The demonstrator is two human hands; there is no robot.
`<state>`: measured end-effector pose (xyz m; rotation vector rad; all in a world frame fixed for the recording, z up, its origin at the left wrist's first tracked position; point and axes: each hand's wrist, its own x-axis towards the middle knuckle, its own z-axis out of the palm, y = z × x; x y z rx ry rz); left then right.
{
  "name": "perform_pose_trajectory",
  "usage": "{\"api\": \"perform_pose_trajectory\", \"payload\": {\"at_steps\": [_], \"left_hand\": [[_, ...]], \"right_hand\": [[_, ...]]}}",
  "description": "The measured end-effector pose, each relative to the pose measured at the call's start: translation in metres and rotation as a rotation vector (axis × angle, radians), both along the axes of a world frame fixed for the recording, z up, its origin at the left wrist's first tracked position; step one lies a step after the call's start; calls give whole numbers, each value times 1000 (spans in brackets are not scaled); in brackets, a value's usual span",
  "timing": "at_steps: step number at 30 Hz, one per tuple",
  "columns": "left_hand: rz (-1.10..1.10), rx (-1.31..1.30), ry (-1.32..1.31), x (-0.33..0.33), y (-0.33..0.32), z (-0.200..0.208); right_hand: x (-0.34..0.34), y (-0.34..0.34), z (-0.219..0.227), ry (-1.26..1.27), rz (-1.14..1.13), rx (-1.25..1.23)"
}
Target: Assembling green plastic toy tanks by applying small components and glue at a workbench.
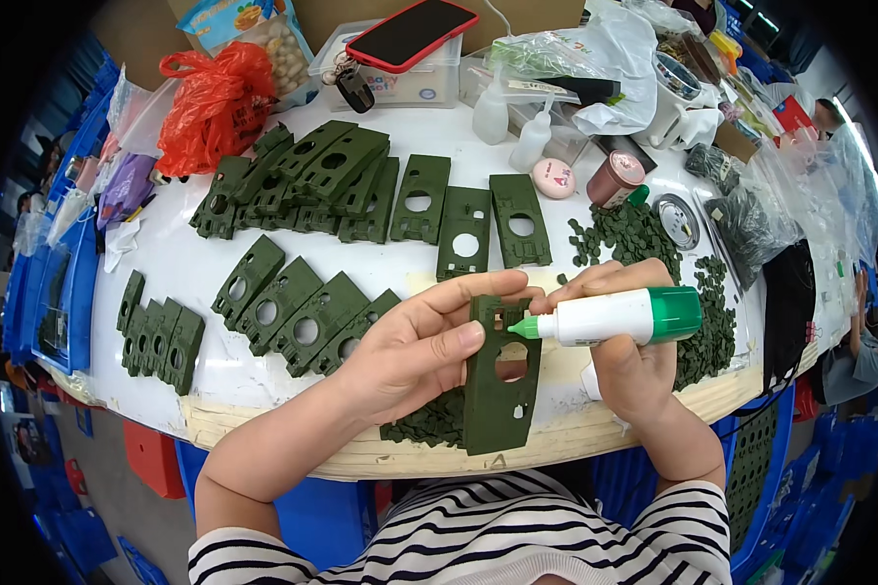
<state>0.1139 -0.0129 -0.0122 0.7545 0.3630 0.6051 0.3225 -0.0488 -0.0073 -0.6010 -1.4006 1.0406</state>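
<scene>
My left hand (pixel 415 341) is closed on a dark green plastic model hull panel (pixel 498 409), gripping its upper left edge. The panel is held upright above the table's front edge, with a round hole in its middle and smaller cutouts. In my right hand (pixel 634 366) is a white glue bottle (pixel 605 317) with a green base and a green nozzle. The nozzle tip is at the small cutouts near the panel's top; whether it touches cannot be made out. Below the panel lies a pile of small green parts (pixel 429 419), partly hidden.
Several similar hull panels (pixel 302 327) lie in rows on the white table (pixel 166 283), with a stack (pixel 337 166) behind. Small green pieces (pixel 629 244) are heaped at right. At the back stand a red bag (pixel 215 112), a phone (pixel 410 34) on a box and squeeze bottles (pixel 532 136).
</scene>
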Motion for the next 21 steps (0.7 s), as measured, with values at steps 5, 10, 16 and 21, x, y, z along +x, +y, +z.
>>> {"api": "perform_pose_trajectory", "payload": {"at_steps": [5, 10, 16, 21], "left_hand": [[-9, -30, 12, -1, -1, -1], [-19, -18, -15, -1, 0, -3], [-10, 5, -21, -1, -1, -4], [-16, -2, -13, 0, -1, -2]], "right_hand": [[3, 2, -1, -86, -80, 56], [4, -1, 0, -116, -95, 17], [5, -2, 2, -200, -122, 23], [2, -3, 2, -163, -119, 1]]}}
